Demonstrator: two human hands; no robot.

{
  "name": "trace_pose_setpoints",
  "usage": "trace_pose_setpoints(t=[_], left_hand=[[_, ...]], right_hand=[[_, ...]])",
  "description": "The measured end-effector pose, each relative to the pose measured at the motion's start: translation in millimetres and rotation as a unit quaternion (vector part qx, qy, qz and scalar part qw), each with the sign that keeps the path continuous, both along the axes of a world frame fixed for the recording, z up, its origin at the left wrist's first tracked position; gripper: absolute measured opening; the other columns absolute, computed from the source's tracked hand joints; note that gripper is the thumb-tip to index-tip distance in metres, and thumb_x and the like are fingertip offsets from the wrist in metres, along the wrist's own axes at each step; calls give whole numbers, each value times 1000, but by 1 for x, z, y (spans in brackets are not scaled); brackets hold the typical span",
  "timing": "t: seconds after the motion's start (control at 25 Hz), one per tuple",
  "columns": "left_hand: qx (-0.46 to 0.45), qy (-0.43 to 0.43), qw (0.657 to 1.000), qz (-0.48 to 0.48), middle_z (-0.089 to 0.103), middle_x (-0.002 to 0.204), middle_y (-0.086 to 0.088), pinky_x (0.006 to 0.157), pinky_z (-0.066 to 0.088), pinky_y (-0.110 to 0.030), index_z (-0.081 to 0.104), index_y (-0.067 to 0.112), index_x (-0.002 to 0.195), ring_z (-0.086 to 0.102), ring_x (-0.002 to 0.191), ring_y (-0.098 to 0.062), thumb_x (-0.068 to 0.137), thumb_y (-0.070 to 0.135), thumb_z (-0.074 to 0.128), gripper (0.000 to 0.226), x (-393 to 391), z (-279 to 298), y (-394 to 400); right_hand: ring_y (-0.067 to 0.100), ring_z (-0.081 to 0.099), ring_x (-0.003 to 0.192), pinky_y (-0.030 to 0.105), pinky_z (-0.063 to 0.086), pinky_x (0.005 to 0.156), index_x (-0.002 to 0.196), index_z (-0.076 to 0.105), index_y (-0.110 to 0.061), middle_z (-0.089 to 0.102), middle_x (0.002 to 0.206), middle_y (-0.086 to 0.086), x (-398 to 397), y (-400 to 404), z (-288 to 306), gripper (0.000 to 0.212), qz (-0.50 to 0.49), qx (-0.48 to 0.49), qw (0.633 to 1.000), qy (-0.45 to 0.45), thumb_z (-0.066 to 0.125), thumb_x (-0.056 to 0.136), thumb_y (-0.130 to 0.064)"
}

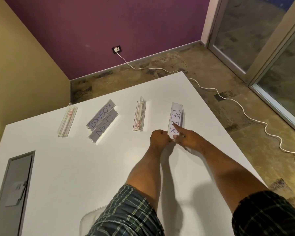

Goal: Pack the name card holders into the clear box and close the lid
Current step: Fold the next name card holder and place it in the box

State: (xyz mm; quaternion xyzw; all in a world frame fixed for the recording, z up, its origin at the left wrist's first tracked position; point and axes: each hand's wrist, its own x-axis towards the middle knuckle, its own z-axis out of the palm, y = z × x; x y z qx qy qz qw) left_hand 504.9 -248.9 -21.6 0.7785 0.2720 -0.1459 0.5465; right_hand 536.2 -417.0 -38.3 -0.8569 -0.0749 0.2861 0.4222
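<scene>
White table (75,167): it fills the middle and lower frame and carries every holder.
PETER holder (175,119): right of centre, lying flat, its near end at my hands.
My left grip (158,137): curled tight, pinching the holder's near corner.
My right grip (188,139): forefinger stretched out and pressing on the PETER card, other fingers folded; it grasps nothing I can see.
KOSAKI holder (100,116): upper middle, slanted, touching the CHAN holder (103,128) just below it.
Empty holders: one (140,116) between CHAN and PETER, another (67,121) at upper left, well apart.
Clear box (92,218): bottom centre edge, mostly hidden by my left sleeve (126,213); I cannot tell about its lid.
Grey panel (14,193): lower left of the table.
</scene>
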Motion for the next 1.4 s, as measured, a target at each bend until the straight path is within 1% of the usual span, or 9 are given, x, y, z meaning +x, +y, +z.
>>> trace_pose_setpoints(t=[0.12,0.2,0.4,0.52,0.64,0.88,1.16,1.28,1.4], left_hand=[[-86,-5,996,12,67,76,-13,48,52,-25,57,11,72,71,61,-22,91,2,50,22,-24,18,12],[-109,10,994,1,66,76,-7,53,48,-21,60,15,76,65,56,-15,90,2,54,20,-42,33,33],[-162,78,980,-88,73,88,-7,70,49,-27,60,18,82,71,73,-16,88,2,60,17,-95,55,92],[-153,90,978,-106,76,100,-10,74,49,-29,62,19,81,76,89,-20,86,4,62,16,-138,62,120],[-161,63,984,-33,77,106,-5,78,49,-31,69,17,96,74,95,-24,87,0,57,22,-171,67,152],[-196,-12,959,205,69,90,-5,71,48,-30,68,13,106,76,88,-29,90,5,41,32,-223,83,235],[-209,-13,969,132,72,78,-3,69,51,-31,67,20,120,74,79,-30,83,-9,41,54,-277,88,263],[-154,54,985,63,67,84,-11,64,49,-29,69,6,117,73,82,-34,79,2,48,44,-287,93,266],[-101,105,989,4,70,93,-16,66,48,-28,70,1,105,71,82,-31,82,11,57,28,-295,94,269]], right_hand=[[18,58,127,40,43,112,159,3,-43,53,149,-2,-17,14,26,91,-23,92,995,15,68,96,-27],[13,61,120,35,49,103,159,-11,-34,55,147,1,-31,25,42,109,-56,138,988,43,74,92,-18],[17,72,106,49,58,91,141,48,-35,74,118,-9,-79,54,62,76,10,139,986,87,86,77,-25],[9,72,94,36,62,73,136,53,-48,72,109,-11,-110,83,71,82,45,118,991,32,91,66,-28],[8,68,79,38,60,84,136,58,-41,69,105,-15,-131,108,71,84,84,46,994,-46,91,59,-36],[8,65,103,31,53,93,142,55,-32,65,130,-14,-165,130,69,80,209,-78,965,-140,86,68,-32],[9,63,99,29,53,90,135,62,-35,68,119,-13,-182,138,79,70,275,-105,950,-106,87,70,-28],[13,64,89,24,51,80,121,72,-35,73,103,-16,-179,135,82,57,295,-86,950,-53,85,68,-18],[21,70,94,35,54,92,115,77,-26,79,101,-4,-177,129,83,50,299,-27,953,29,84,69,-6]])
